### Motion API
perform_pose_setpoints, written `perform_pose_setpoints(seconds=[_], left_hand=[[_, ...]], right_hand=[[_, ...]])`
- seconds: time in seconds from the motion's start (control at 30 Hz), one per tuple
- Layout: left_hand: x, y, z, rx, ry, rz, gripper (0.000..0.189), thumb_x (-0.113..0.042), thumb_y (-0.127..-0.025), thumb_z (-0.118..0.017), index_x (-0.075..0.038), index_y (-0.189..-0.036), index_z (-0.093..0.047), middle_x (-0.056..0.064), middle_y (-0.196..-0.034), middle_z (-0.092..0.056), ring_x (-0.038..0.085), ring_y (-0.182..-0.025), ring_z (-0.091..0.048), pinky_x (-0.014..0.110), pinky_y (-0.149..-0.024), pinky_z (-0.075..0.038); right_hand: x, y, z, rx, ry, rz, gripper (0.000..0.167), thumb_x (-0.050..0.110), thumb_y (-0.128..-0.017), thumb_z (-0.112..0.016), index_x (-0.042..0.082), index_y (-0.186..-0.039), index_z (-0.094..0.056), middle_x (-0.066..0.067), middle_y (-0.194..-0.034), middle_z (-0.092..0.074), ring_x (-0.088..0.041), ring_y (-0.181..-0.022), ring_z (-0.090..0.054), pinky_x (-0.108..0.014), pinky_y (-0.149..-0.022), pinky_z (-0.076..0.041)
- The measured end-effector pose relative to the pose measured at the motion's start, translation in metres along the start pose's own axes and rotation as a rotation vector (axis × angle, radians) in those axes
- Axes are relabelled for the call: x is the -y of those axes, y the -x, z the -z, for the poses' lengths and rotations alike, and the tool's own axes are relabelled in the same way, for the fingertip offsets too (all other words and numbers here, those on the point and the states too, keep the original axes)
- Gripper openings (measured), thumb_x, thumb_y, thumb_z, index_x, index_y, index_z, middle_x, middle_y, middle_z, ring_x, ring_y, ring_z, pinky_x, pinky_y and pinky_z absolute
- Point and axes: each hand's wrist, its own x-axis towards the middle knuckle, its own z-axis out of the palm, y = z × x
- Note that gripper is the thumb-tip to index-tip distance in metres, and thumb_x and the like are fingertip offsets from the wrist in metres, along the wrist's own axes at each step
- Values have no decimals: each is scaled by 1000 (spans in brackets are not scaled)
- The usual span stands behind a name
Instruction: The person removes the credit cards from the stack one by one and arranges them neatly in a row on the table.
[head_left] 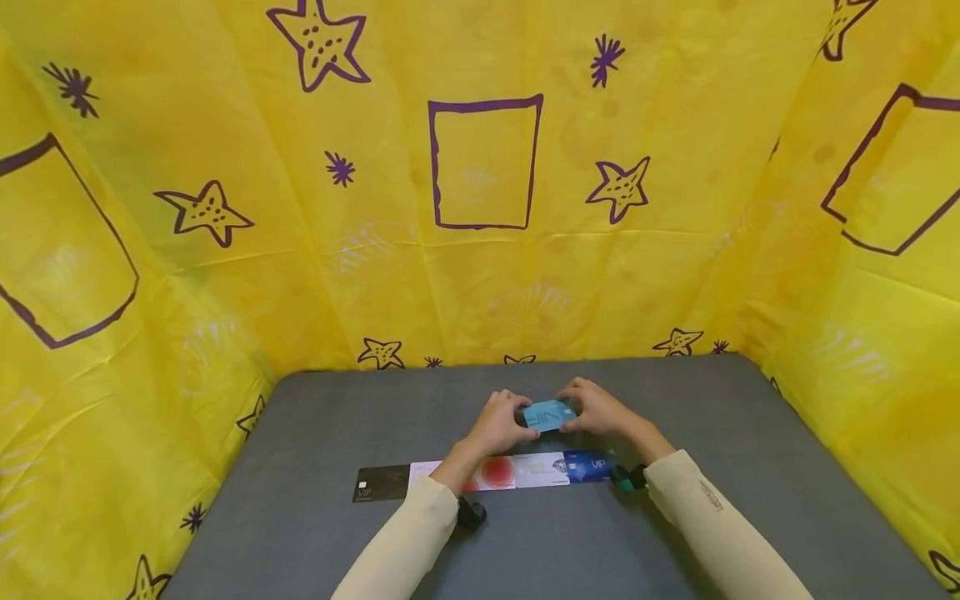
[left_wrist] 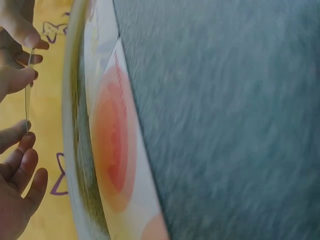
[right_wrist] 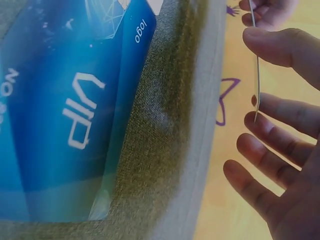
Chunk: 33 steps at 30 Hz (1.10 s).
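A light blue VIP card [head_left: 547, 415] is held between both hands above the grey table, its face towards the head view. My left hand [head_left: 498, 423] pinches its left end and my right hand [head_left: 600, 410] pinches the right end. Both wrist views catch the card edge-on, as a thin line between fingers and thumb [right_wrist: 272, 45]. Nearer me lies a row of cards: a black one [head_left: 381, 483] at the left, a pale one partly hidden by the left wrist, one with red circles [head_left: 497, 472], a white one [head_left: 542, 471] and a dark blue VIP card [head_left: 588, 466].
The grey table [head_left: 322, 425] is enclosed by yellow cloth walls [head_left: 480, 292] with purple starfish drawings. Dark wrist straps [head_left: 471, 514] hang under both forearms, close over the row of cards. The held card is beyond the row, towards the back edge.
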Motion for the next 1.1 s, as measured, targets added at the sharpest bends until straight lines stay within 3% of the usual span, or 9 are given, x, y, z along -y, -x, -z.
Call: perform_pose_setpoints(seconds=[0.6,0.87,1.1], left_hand=[[-21,4,-17,-4,-35,-43,55,-37,-78,-80,-12,-124,-65,6,-115,-58,18,-102,-48,30,-87,-45],[-32,6,-30,2,15,-43,54,-37,-78,-81,-13,-124,-65,5,-116,-59,18,-102,-48,30,-87,-45],[-38,6,-36,4,4,-64,54,-37,-77,-81,-12,-122,-66,6,-115,-60,18,-102,-49,30,-89,-45]], right_hand=[[-11,32,1,-49,-20,-33,51,27,-75,-82,3,-116,-66,-9,-106,-57,-21,-92,-52,-37,-79,-45],[-19,48,4,-48,-24,-53,51,27,-74,-82,2,-116,-66,-9,-106,-58,-21,-94,-54,-40,-81,-46],[-23,58,5,-60,-34,-65,50,26,-74,-82,1,-115,-67,-11,-108,-59,-26,-99,-56,-49,-87,-47]])
